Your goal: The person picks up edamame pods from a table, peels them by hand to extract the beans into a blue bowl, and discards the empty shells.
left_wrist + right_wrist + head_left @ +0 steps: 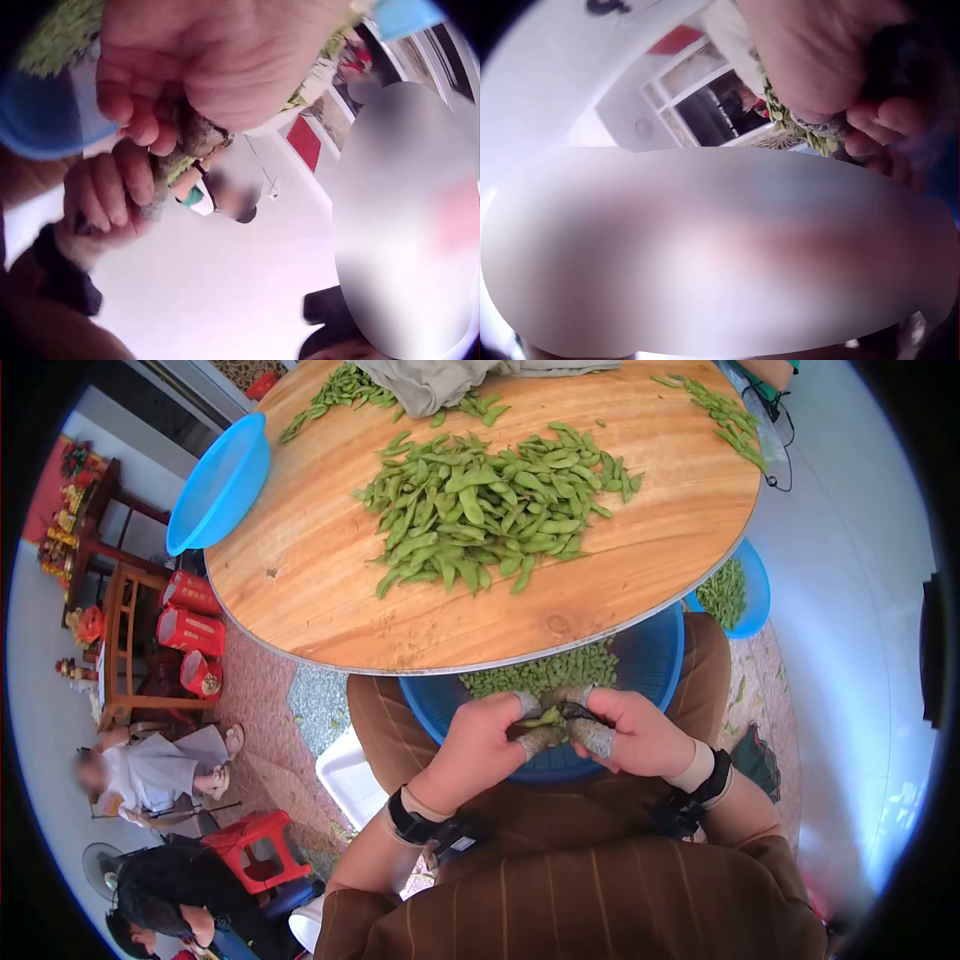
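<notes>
Over a blue basin (672,660) my left hand (478,738) and right hand (645,735) meet, thumbs and forefingers wrapped in grey, worn tape. Between their tips they pinch a green soybean pod (545,718), its right end hidden by the right hand's fingers. Something dark covers part of the right thumb. Shelled green beans (545,672) lie in the basin, which sits between the knees, partly under the table edge. The left wrist view shows the curled left hand (225,60) close to the right hand's fingers (109,187); in the right wrist view the right hand (810,52) hides the pod.
A round wooden table (330,610) stands just ahead, with a heap of pods (490,510) on it. A blue bowl (225,480) leans at its left edge; another blue basin (757,585) holds pods at right. A white tray (350,775) and red stool (260,850) are at left.
</notes>
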`<action>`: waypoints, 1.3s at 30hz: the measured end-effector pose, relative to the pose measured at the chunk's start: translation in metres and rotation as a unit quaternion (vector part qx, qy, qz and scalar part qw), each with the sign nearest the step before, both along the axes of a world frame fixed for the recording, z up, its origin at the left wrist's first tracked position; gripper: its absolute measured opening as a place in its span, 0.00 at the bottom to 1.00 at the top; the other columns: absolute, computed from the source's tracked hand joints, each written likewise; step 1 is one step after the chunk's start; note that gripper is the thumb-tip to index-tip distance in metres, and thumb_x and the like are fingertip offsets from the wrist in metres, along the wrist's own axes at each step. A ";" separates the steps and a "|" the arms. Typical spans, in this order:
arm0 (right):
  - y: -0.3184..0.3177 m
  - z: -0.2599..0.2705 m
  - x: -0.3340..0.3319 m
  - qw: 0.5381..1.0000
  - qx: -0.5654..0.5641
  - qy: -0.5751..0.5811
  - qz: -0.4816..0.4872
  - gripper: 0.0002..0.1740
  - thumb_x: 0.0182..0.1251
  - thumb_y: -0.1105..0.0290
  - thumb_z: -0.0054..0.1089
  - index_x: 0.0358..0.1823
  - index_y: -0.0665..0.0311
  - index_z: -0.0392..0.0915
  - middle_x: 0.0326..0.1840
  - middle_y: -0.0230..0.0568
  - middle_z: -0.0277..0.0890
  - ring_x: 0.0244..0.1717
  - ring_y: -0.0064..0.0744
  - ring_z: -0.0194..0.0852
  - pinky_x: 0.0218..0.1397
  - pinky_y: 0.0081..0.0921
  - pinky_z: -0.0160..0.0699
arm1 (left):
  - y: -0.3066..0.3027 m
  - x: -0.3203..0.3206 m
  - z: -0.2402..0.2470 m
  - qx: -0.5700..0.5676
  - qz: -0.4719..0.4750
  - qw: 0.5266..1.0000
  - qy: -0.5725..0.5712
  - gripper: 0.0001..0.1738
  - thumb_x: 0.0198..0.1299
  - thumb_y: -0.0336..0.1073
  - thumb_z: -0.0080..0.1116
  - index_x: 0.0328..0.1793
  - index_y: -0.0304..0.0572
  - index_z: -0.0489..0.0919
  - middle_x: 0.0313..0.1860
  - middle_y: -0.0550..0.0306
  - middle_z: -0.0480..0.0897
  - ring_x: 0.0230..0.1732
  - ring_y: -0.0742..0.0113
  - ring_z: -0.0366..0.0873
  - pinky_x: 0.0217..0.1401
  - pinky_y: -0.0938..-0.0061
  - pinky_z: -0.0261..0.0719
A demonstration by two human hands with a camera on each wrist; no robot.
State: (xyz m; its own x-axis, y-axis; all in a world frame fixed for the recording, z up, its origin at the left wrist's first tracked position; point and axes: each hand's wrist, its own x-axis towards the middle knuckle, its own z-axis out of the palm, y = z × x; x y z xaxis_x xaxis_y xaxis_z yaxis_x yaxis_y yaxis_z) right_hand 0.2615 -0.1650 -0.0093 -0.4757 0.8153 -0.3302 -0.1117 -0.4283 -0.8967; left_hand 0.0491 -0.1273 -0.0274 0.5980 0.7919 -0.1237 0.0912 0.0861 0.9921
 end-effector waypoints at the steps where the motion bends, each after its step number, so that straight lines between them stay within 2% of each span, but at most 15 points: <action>1: 0.000 0.006 -0.001 0.999 0.012 -0.048 0.014 0.20 0.69 0.73 0.47 0.62 0.60 0.69 0.29 0.25 0.70 0.19 0.12 0.59 0.20 0.13 0.60 | 0.003 -0.003 0.003 0.196 -0.032 0.970 0.137 0.07 0.63 0.29 0.57 0.44 0.34 0.77 0.29 0.59 0.78 0.29 0.67 0.76 0.32 0.69 0.73; 2: 0.000 0.008 -0.002 0.995 0.023 -0.096 0.028 0.19 0.68 0.74 0.46 0.60 0.61 0.70 0.28 0.25 0.70 0.19 0.11 0.60 0.20 0.13 0.61 | 0.004 -0.005 0.005 0.380 -0.064 0.883 0.266 0.06 0.62 0.29 0.58 0.43 0.34 0.77 0.29 0.56 0.78 0.30 0.65 0.77 0.33 0.70 0.74; 6: 0.000 -0.006 0.000 0.996 0.027 -0.087 0.010 0.17 0.68 0.74 0.47 0.57 0.61 0.72 0.27 0.24 0.70 0.19 0.12 0.61 0.19 0.14 0.63 | -0.001 -0.002 0.003 0.356 -0.046 0.898 0.256 0.05 0.60 0.28 0.57 0.41 0.34 0.77 0.30 0.50 0.79 0.32 0.63 0.79 0.33 0.69 0.75; 9: -0.003 -0.013 0.002 0.999 0.000 -0.030 0.010 0.16 0.69 0.71 0.49 0.57 0.62 0.72 0.27 0.25 0.70 0.19 0.12 0.61 0.20 0.13 0.62 | -0.002 -0.005 -0.001 0.181 -0.066 0.966 0.173 0.07 0.65 0.31 0.52 0.43 0.34 0.77 0.35 0.49 0.82 0.33 0.62 0.79 0.35 0.69 0.76; 10: -0.005 -0.011 0.001 0.999 -0.032 0.013 0.001 0.16 0.70 0.70 0.50 0.57 0.61 0.72 0.27 0.26 0.70 0.19 0.12 0.61 0.20 0.13 0.62 | -0.002 -0.007 -0.001 -0.027 -0.075 0.995 0.052 0.10 0.68 0.32 0.48 0.45 0.33 0.77 0.37 0.48 0.82 0.32 0.62 0.79 0.36 0.70 0.76; 11: -0.007 -0.009 0.001 0.996 -0.064 0.056 -0.008 0.16 0.71 0.69 0.50 0.58 0.61 0.72 0.27 0.26 0.69 0.19 0.12 0.61 0.20 0.13 0.62 | -0.002 -0.008 0.000 -0.234 -0.079 0.966 -0.071 0.12 0.70 0.33 0.45 0.46 0.32 0.77 0.39 0.47 0.83 0.32 0.62 0.79 0.37 0.71 0.75; 14: -0.016 0.003 0.006 0.972 -0.166 0.166 -0.005 0.16 0.72 0.69 0.50 0.59 0.61 0.71 0.28 0.26 0.69 0.20 0.12 0.60 0.21 0.13 0.61 | -0.004 -0.012 0.007 -0.410 -0.089 0.886 -0.196 0.16 0.72 0.36 0.42 0.49 0.30 0.77 0.42 0.46 0.83 0.32 0.65 0.79 0.39 0.76 0.75; 17: -0.018 0.003 0.010 0.954 -0.219 0.205 0.001 0.17 0.72 0.68 0.51 0.60 0.62 0.71 0.28 0.26 0.70 0.21 0.12 0.61 0.22 0.13 0.62 | -0.007 -0.012 0.010 -0.428 -0.099 0.874 -0.206 0.15 0.72 0.36 0.43 0.47 0.33 0.77 0.39 0.49 0.83 0.31 0.68 0.78 0.38 0.78 0.75; 18: -0.017 0.003 0.009 0.954 -0.219 0.205 -0.001 0.17 0.72 0.68 0.51 0.60 0.62 0.71 0.28 0.26 0.70 0.21 0.12 0.61 0.22 0.13 0.62 | -0.006 -0.012 0.006 -0.429 -0.100 0.874 -0.206 0.15 0.72 0.36 0.43 0.47 0.33 0.77 0.39 0.49 0.83 0.31 0.68 0.78 0.38 0.78 0.75; 20: -0.015 -0.007 0.006 0.995 0.033 -0.079 -0.044 0.17 0.70 0.67 0.53 0.58 0.63 0.73 0.28 0.28 0.70 0.22 0.17 0.63 0.24 0.19 0.67 | -0.005 -0.012 -0.005 -0.226 -0.091 0.970 -0.014 0.12 0.71 0.34 0.44 0.43 0.35 0.77 0.35 0.54 0.82 0.29 0.71 0.77 0.35 0.77 0.74; 21: -0.010 -0.020 -0.009 0.944 0.262 -0.143 -0.139 0.16 0.65 0.68 0.57 0.53 0.65 0.75 0.28 0.37 0.74 0.24 0.31 0.72 0.30 0.29 0.74 | -0.006 -0.011 -0.004 -0.226 -0.090 0.970 -0.014 0.12 0.71 0.34 0.44 0.43 0.35 0.77 0.35 0.54 0.82 0.29 0.71 0.77 0.35 0.77 0.74; 22: -0.012 -0.021 -0.008 0.945 0.262 -0.142 -0.139 0.16 0.65 0.68 0.57 0.53 0.65 0.75 0.28 0.37 0.74 0.24 0.31 0.72 0.30 0.29 0.74 | -0.007 -0.010 -0.003 -0.153 -0.105 0.982 0.041 0.11 0.71 0.33 0.44 0.40 0.36 0.77 0.32 0.56 0.81 0.28 0.72 0.76 0.34 0.77 0.74; 24: -0.010 -0.013 -0.003 0.888 0.374 -0.263 -0.049 0.14 0.59 0.71 0.60 0.48 0.64 0.76 0.30 0.46 0.75 0.30 0.47 0.76 0.35 0.38 0.76 | -0.008 -0.009 -0.002 -0.081 -0.118 0.985 0.095 0.11 0.70 0.31 0.44 0.38 0.37 0.76 0.29 0.59 0.80 0.28 0.73 0.75 0.32 0.77 0.74; 30: -0.006 -0.016 0.000 0.860 0.414 -0.299 0.018 0.13 0.51 0.74 0.60 0.41 0.63 0.76 0.29 0.48 0.73 0.32 0.53 0.75 0.34 0.41 0.74 | -0.005 -0.012 0.004 0.037 -0.171 0.976 0.133 0.07 0.64 0.28 0.46 0.35 0.36 0.74 0.25 0.56 0.77 0.25 0.69 0.74 0.30 0.75 0.73; 39: -0.010 -0.024 0.002 0.856 0.415 -0.306 0.039 0.12 0.49 0.74 0.62 0.37 0.64 0.75 0.29 0.48 0.72 0.32 0.53 0.75 0.34 0.41 0.75 | -0.001 -0.010 0.002 0.056 -0.263 0.958 0.103 0.08 0.58 0.25 0.47 0.43 0.33 0.74 0.34 0.43 0.77 0.38 0.48 0.75 0.44 0.64 0.72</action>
